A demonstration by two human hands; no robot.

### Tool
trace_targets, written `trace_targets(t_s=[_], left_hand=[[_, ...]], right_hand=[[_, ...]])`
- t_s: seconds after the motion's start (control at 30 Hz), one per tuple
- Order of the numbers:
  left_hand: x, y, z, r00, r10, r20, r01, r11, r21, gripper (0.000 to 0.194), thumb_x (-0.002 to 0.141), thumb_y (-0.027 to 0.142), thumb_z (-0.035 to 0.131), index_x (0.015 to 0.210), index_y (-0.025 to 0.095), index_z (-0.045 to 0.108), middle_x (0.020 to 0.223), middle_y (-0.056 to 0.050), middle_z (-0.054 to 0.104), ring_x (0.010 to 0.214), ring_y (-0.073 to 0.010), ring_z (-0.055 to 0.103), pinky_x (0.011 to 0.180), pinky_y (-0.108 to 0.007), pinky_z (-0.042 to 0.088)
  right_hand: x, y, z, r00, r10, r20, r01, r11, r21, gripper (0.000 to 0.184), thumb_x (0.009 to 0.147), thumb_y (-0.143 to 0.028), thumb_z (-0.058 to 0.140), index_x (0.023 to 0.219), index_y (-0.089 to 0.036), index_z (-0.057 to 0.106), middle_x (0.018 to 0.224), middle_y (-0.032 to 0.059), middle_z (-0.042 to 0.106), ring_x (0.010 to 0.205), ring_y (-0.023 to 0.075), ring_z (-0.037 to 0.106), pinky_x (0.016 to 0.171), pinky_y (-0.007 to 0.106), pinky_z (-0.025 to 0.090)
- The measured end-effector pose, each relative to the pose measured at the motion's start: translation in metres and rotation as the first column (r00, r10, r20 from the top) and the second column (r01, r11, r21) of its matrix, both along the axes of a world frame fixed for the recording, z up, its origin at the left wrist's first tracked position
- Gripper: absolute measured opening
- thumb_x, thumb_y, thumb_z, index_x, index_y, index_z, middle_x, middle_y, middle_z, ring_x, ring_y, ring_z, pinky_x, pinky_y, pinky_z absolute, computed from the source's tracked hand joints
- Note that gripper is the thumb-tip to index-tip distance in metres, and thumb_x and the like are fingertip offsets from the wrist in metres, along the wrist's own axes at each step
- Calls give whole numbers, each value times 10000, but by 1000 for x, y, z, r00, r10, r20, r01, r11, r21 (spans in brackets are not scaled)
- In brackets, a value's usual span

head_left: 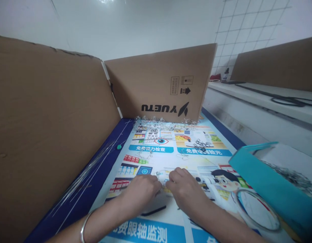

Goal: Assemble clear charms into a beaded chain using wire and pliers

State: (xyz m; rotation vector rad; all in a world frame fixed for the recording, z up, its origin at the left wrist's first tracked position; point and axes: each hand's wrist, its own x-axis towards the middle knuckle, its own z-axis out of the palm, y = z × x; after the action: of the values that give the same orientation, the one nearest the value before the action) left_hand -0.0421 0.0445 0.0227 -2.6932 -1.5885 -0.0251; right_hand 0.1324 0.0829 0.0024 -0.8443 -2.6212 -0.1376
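Note:
My left hand (146,186) is closed in a pinch over the printed mat (175,224). A small shiny wire piece (158,174) shows at its fingertips. Close beside it, with a narrow gap between, my right hand (184,187) is also closed, fingers curled inward; whatever it grips is hidden. Beyond the hands, a few shiny bent wire pieces (146,154) lie on the mat, and a cluster of dark wire loops (202,145) sits farther right. A silvery ring-shaped coil (277,219) lies to the right of my right arm.
Long straight wires (95,165) lie along the left edge near a small green piece (119,147). Cardboard panels (158,77) stand behind and at left, with shiny wire pieces (166,125) heaped along the base. A teal box (277,182) at right holds metal pieces (295,177).

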Motion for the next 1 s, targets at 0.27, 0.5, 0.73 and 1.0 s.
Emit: trace_targets(t_s=[0.27, 0.5, 0.73, 1.0], left_hand=[[2, 2, -2, 997, -68, -34, 69, 996, 50, 137, 780, 109, 495, 667, 175, 536, 680, -12, 564, 621, -158, 517, 567, -266, 381], [5, 0, -4, 993, -118, -14, 118, 991, 60, 99, 763, 136, 542, 676, 179, 524, 719, -6, 563, 687, -174, 511, 634, -294, 407], [3, 0, -9, 996, -49, 73, 46, 998, 41, 138, 753, 68, 476, 709, 176, 550, 727, -15, 567, 678, -163, 511, 612, -266, 395], [-3, 16, -17, 781, 160, 604, -91, 985, -145, 195, 709, 59, 474, 717, 186, 622, 713, 10, 612, 714, -119, 534, 658, -217, 379]], right_hand=[[-7, -13, 2, 983, -71, 168, 87, 992, -89, 192, 779, -48, 468, 702, -173, 592, 711, 31, 574, 688, 153, 491, 629, 273, 310], [-7, -20, 4, 970, -108, 218, 146, 975, -165, 208, 772, -35, 440, 719, -164, 595, 766, 42, 591, 728, 163, 532, 659, 267, 359], [-5, -15, 10, 962, -153, 227, 211, 942, -260, 263, 692, 12, 441, 742, -186, 608, 769, 35, 589, 716, 154, 545, 591, 232, 357], [2, 10, 6, 907, -305, -292, 6, 700, -715, 157, 734, -151, 473, 719, -198, 623, 713, -1, 608, 693, 129, 555, 639, 229, 400]])
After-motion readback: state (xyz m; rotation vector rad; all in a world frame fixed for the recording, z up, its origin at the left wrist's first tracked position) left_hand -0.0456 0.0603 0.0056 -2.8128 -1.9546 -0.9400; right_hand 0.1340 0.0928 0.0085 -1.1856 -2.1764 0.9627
